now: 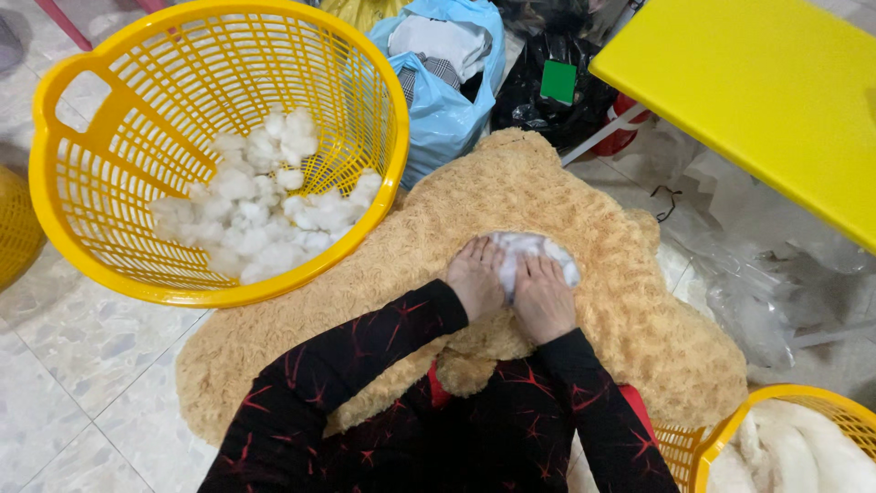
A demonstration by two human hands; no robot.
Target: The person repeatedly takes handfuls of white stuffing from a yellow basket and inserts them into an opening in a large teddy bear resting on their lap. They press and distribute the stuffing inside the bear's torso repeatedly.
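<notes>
At the far left edge a sliver of another yellow basket shows. The upper left of the frame is filled by a large yellow plastic basket with slotted walls, tipped toward the viewer, holding loose clumps of white stuffing. Its lower right rim overlaps the edge of a big tan plush skin that spreads across the middle of the frame over a pale tiled floor.

At centre, the left hand and the right hand lie side by side, palms down, fingers pressed onto a wad of white filling sitting in an opening of the plush. Both hands are flat and pushing rather than clasped; whether any fingertips curl around the wad cannot be told. Black sleeves with red streaks run down to the bottom edge.

At top centre, behind the plush, stands a light blue plastic bag with white and checked cloth inside. Right of it is a black bag bearing a small plain green square label. The upper right corner holds a bright yellow tabletop. Below it lies crumpled clear plastic sheeting. In the lower right corner a third yellow basket holds white fleecy material.
</notes>
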